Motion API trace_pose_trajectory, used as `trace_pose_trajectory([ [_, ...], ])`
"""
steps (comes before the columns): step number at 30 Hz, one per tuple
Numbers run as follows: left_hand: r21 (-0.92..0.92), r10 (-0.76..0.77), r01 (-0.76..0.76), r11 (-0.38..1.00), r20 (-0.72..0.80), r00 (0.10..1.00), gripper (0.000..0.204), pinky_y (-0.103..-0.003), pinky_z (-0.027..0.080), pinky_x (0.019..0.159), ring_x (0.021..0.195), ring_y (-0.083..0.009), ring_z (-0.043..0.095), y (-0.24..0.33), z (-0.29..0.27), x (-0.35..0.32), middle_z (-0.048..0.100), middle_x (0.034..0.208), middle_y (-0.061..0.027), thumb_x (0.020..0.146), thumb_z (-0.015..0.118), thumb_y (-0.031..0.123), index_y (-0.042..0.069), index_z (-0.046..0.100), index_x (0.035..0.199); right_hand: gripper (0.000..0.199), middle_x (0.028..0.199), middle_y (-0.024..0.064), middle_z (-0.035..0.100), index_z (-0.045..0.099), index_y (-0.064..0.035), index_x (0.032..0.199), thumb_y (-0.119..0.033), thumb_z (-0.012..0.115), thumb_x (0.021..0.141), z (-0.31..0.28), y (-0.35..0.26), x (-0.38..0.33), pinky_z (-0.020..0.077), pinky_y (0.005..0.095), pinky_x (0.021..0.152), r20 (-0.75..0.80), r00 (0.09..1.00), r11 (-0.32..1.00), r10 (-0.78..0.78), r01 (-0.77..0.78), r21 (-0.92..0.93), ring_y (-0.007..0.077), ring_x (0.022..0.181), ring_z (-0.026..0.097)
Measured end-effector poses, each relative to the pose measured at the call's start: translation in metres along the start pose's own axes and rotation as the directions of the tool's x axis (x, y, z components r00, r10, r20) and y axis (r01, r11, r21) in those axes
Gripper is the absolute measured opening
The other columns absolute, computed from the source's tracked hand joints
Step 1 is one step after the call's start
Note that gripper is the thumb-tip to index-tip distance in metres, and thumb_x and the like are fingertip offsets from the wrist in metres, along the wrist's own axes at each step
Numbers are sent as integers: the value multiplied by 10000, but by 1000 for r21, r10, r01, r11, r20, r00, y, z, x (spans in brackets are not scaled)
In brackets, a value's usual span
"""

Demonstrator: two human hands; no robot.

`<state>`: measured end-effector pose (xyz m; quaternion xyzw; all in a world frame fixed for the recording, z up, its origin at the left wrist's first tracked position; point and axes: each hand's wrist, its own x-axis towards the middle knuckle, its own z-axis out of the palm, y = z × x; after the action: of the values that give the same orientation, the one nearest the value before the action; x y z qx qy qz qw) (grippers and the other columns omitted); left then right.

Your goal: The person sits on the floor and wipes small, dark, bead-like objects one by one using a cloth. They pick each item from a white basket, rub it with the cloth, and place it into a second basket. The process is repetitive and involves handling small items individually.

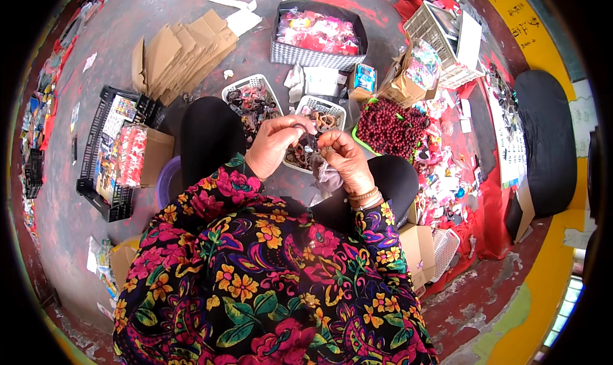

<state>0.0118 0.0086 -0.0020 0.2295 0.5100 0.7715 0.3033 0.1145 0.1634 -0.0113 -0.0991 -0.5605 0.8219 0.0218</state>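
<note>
Above my lap, my left hand point(276, 145) pinches a dark loop that looks like a hair tie point(308, 137). Closed on the loop's other side is my right hand point(348, 161), thumb and forefinger together. A mauve-grey piece of sheer fabric point(328, 177) hangs beneath the right hand; whether it joins the loop I cannot tell. Just beyond both hands stands a white basket point(341, 110) with tan and dark bands in it, partly hidden by my fingers. To its left, another white basket point(276, 96) holds a tangle of dark bands.
Dark red beads point(393, 127) fill a green tray at the right. Farther off are a patterned bin point(319, 60) of pink packets and flattened cardboard point(185, 52). A black crate point(105, 202) stands left, beside a purple basin point(167, 180). Small scattered pieces point(447, 186) cover red cloth at right.
</note>
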Motion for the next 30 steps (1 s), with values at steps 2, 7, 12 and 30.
trace_pose_trajectory([
  [2, 146, -20, 16, 989, 26, 999, 221, -205, 370, 666, 718, -66, 475, 5, 3, -5, 582, 938, -49, 786, 422, 32, -21, 605, 898, 197, 922, -12, 538, 550, -33, 942, 21, 616, 764, 4, -1, 0, 431, 215, 738, 6, 1000, 1000, -23, 23, -6, 69, 820, 514],
  [7, 266, 83, -115, 957, 131, 988, 220, -203, 367, 632, 696, -59, 461, 8, 16, -6, 575, 999, -58, 790, 429, 22, -19, 601, 921, 279, 936, -10, 534, 554, -23, 990, 12, 664, 736, 4, 6, -1, 436, 216, 753, -29, 999, 996, 26, -28, -89, 77, 828, 521],
  [12, 276, 40, -65, 959, 92, 995, 201, -206, 373, 626, 693, -64, 473, 8, 12, -5, 584, 974, -59, 793, 438, 23, -28, 600, 901, 176, 925, 20, 591, 624, -3, 986, -41, 595, 817, -4, 13, -1, 447, 220, 737, -55, 998, 998, -29, 32, 45, 85, 840, 535],
  [30, 292, 191, -172, 941, -36, 981, 70, -207, 412, 709, 774, -61, 514, -12, 0, 5, 554, 847, -13, 850, 507, 27, 3, 531, 911, 103, 822, 64, 634, 633, -11, 846, 45, 600, 766, -8, 8, 3, 497, 261, 694, -128, 984, 928, 123, -68, 367, 137, 734, 597],
])
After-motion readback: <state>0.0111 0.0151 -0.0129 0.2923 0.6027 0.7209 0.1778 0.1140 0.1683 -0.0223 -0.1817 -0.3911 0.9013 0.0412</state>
